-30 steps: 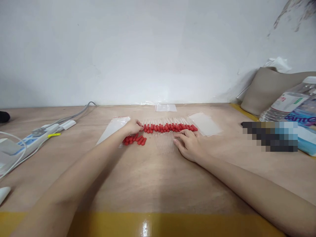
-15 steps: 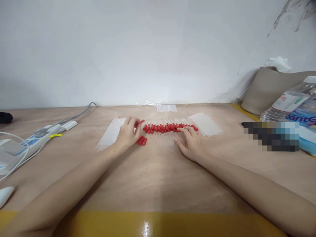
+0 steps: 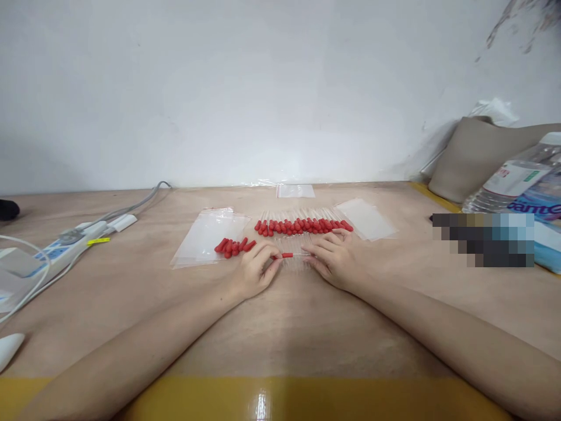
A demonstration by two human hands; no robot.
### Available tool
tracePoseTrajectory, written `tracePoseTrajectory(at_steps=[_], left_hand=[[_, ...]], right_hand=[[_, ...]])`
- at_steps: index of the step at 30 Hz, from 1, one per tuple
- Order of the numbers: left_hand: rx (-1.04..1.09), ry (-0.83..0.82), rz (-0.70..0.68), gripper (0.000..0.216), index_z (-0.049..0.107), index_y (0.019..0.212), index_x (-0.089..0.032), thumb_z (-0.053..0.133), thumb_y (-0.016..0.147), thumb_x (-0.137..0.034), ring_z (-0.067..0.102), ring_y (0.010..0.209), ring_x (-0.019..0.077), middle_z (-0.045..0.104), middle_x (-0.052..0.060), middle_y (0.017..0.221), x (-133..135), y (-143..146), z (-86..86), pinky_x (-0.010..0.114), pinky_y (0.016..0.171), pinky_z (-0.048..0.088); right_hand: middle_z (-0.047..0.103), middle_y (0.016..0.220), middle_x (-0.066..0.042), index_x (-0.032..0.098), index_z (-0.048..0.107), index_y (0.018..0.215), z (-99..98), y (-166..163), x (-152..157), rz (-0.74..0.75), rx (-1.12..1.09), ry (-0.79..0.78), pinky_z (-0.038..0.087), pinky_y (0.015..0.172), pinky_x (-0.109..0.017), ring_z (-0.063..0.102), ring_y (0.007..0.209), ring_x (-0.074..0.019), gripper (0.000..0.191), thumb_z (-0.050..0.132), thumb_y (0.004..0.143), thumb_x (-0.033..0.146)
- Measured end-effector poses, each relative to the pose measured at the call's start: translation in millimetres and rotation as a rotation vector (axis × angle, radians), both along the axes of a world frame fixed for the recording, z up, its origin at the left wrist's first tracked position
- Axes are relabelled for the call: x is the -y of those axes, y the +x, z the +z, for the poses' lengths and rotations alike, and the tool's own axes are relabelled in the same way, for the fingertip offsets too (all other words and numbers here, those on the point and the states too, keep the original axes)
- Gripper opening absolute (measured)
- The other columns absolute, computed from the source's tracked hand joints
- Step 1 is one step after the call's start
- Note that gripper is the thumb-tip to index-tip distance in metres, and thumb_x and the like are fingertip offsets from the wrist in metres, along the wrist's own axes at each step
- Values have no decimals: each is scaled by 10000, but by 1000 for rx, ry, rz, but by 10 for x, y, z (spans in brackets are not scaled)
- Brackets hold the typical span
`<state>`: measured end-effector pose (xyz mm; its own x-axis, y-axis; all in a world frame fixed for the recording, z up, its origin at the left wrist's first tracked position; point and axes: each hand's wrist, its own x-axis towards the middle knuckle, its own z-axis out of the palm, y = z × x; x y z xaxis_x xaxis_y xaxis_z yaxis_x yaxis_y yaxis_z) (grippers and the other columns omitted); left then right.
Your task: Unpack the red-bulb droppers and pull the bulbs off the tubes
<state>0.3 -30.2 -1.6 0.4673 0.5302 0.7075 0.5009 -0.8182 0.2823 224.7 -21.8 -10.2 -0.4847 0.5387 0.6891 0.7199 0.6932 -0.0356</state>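
My left hand (image 3: 254,270) pinches a small red rubber bulb (image 3: 287,255) by its end. My right hand (image 3: 335,257) meets it from the right, its fingertips pinched on a clear glass tube (image 3: 302,255) that lines up with the bulb. A row of assembled droppers with red bulbs (image 3: 304,225) lies just beyond both hands. A loose pile of red bulbs (image 3: 232,245) sits to the left of my left hand, beside a clear zip bag (image 3: 204,234). Several bare clear tubes (image 3: 295,264) lie on the table between the hands.
Another clear bag (image 3: 366,217) lies right of the row and a smaller one (image 3: 295,190) near the wall. A power strip with cables (image 3: 65,245) is at the left. A water bottle (image 3: 508,181), a beige pouch (image 3: 477,155) and a blue pack (image 3: 541,234) are at the right.
My left hand took a red bulb from near the pile and drew back toward me to the middle. My right hand closed on a clear tube and met it.
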Motion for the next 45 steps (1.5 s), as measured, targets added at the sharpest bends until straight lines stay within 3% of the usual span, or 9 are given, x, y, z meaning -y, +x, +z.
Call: tracePoseTrajectory(at_steps=[5, 13, 19, 27, 35, 38, 40, 42, 45], left_hand=[[-44, 13, -5, 195, 536, 1021, -177, 509, 832, -215, 555, 893, 160, 574, 74, 965, -36, 39, -13, 297, 783, 467], [-221, 54, 47, 171, 592, 868, -173, 451, 875, -270, 524, 724, 158, 597, 47, 771, -75, 58, -32, 305, 688, 417], [-374, -14, -12, 228, 553, 848, -168, 353, 905, -261, 492, 743, 167, 554, 42, 739, -21, 57, 50, 320, 714, 378], [-408, -80, -72, 273, 535, 824, -173, 293, 918, -258, 476, 724, 166, 531, 37, 711, 6, 37, 98, 336, 737, 357], [-370, -106, -108, 243, 514, 807, -169, 299, 907, -224, 462, 710, 162, 525, 32, 689, 54, 6, 64, 325, 722, 363], [-333, -91, -36, 270, 507, 757, -173, 289, 906, -230, 464, 694, 162, 528, 37, 691, 44, -94, 68, 327, 710, 368], [-285, -91, 72, 287, 504, 738, -175, 283, 908, -242, 470, 691, 162, 529, 39, 696, 10, -199, 133, 320, 696, 372], [-203, -94, 215, 267, 517, 773, -176, 301, 904, -263, 487, 714, 162, 541, 37, 724, -56, -320, 254, 304, 692, 379], [-94, -147, 445, 214, 544, 858, -178, 377, 866, -311, 517, 750, 161, 577, 34, 800, -210, -525, 481, 280, 688, 390]], right_hand=[[648, 711, 11, 235, 641, 886, 44, -28, 33, 30, 46, -24, 211, 892, -369, 503, 751, -131, 230, 425, 887, 314], [574, 558, 11, 208, 645, 743, 83, -46, 58, 101, 96, -7, 246, 841, -346, 439, 637, -118, 306, 398, 892, 313], [574, 579, 23, 233, 643, 798, 62, 1, 57, 138, 113, 48, 238, 836, -355, 437, 652, -113, 250, 426, 882, 324], [556, 597, 57, 307, 614, 913, 42, 96, 66, 134, 227, 116, 223, 831, -353, 427, 630, -99, 223, 391, 907, 298], [583, 660, 90, 434, 549, 1086, 36, 231, 95, 197, 240, 57, 245, 821, -331, 468, 631, -85, 353, 391, 891, 186], [580, 613, 90, 423, 574, 1057, 56, 314, 48, 154, 176, 170, 231, 829, -346, 482, 632, -93, 320, 428, 876, 203], [595, 600, 67, 363, 619, 1005, 59, 359, -15, 15, 83, 198, 222, 837, -370, 500, 651, -107, 246, 464, 856, 243], [624, 628, 29, 288, 652, 961, 43, 373, -78, -134, -11, 159, 224, 835, -384, 517, 667, -121, 209, 484, 838, 267], [659, 687, -7, 234, 673, 910, -6, 340, -124, -232, -73, 75, 230, 822, -377, 529, 678, -129, 222, 466, 834, 255]])
